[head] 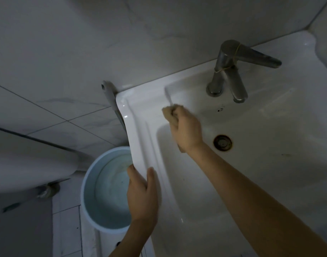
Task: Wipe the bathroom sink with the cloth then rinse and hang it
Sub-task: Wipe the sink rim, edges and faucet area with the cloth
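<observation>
The right hand (186,127) was closed in a fist around a bunched beige cloth (169,113), pressing it against the upper left inner wall of the white sink (251,164), just below the flat ledge beside the faucet (231,71). The left hand (142,193) gripped the sink's left rim, thumb lying on top and fingers (131,172) curled over the outer edge. The drain (222,142), ringed with rust, sat just right of the right wrist. A rubber band was looped around the faucet's body. On the floor left of the sink stood a pale blue bucket (96,191) holding water.
</observation>
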